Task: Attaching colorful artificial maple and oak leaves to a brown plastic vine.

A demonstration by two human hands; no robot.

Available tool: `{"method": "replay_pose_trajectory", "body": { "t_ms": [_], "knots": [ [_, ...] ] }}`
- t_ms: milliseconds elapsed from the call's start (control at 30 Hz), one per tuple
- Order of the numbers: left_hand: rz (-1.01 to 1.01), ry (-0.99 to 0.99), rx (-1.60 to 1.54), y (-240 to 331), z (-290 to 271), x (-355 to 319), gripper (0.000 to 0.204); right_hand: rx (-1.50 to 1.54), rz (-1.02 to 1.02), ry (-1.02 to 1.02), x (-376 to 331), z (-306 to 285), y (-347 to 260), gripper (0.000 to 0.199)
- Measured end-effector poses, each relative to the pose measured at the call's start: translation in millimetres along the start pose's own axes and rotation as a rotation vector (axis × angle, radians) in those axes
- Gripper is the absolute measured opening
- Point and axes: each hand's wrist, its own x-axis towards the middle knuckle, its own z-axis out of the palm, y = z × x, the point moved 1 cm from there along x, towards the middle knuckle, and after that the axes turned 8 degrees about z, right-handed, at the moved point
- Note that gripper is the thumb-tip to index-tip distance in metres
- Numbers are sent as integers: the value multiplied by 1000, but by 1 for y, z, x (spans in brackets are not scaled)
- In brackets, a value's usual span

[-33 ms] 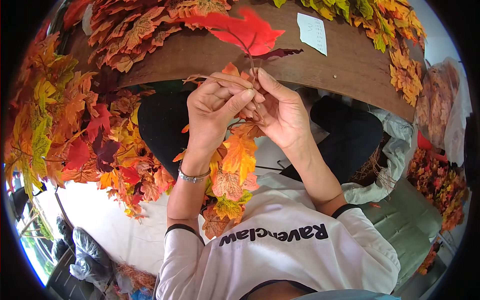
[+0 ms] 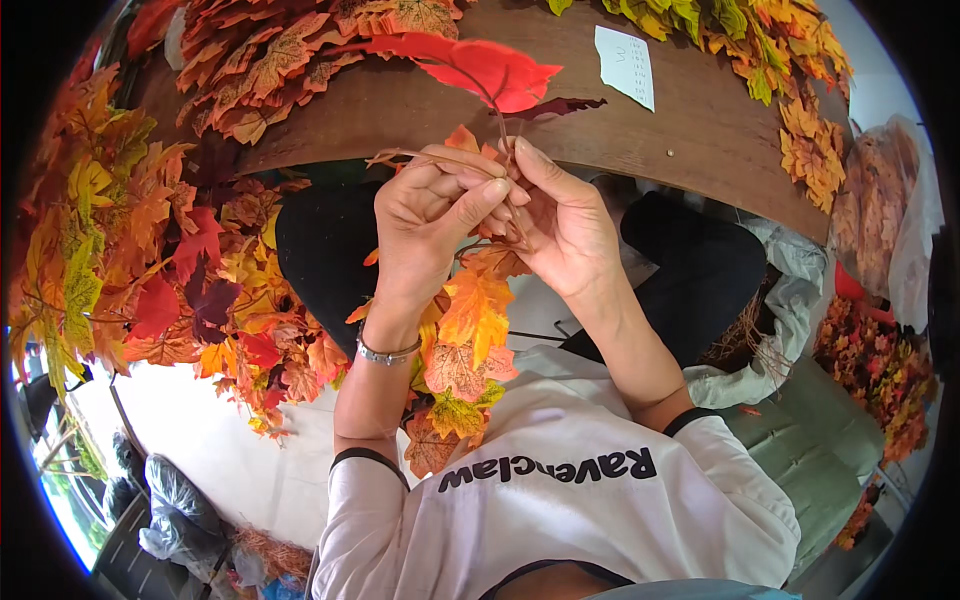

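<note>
In front of my chest, both hands meet at a brown artificial vine. My left hand (image 2: 425,220) is closed, with the brown stem (image 2: 400,154) running across its fingers. Thumb and fingertips of my right hand (image 2: 568,225) pinch the thin stalk of a red artificial leaf (image 2: 490,76), which stands up beyond the hands over the table edge. From below the hands hangs a garland of orange, yellow and green artificial maple leaves (image 2: 476,315), reaching down to my shirt. The exact joint between stalk and vine is hidden by my fingers.
A brown table (image 2: 400,110) curves across the far side. On it lie stacked orange leaves (image 2: 275,75), a dark red leaf (image 2: 565,106), a white paper slip (image 2: 624,68) and yellow-green leaves (image 2: 760,60). Leaf garlands (image 2: 150,230) hang at left. Plastic bags (image 2: 790,310) stand at right.
The red leaf has tipped a little, lying flatter and slightly lower. Both hands keep their place and grip.
</note>
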Motion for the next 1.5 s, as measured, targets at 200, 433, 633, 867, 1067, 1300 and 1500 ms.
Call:
{"method": "replay_pose_trajectory", "body": {
  "t_ms": [200,433,633,867,1067,1300,1500],
  "knots": [
    [-14,13,17,0,-2,-1,12,34,-8,36,1,-1,1,15],
    [-6,29,34,-1,-2,-3,12,-45,-66,33,-1,0,3,15],
    [-21,49,-3,-2,-1,-2,13,-105,-99,-33,0,-4,4,14],
    [-41,81,-102,-2,-3,1,13,-158,-113,-38,3,-6,0,9],
    [-60,29,1,-4,-5,1,12,-156,-119,-41,1,-12,1,8],
    [-77,61,-68,-3,-2,-1,11,-264,-180,-64,1,-15,1,8],
    [-150,60,-74,-3,-2,1,13,-356,-126,-139,-2,-18,-11,8]
  ]
}}
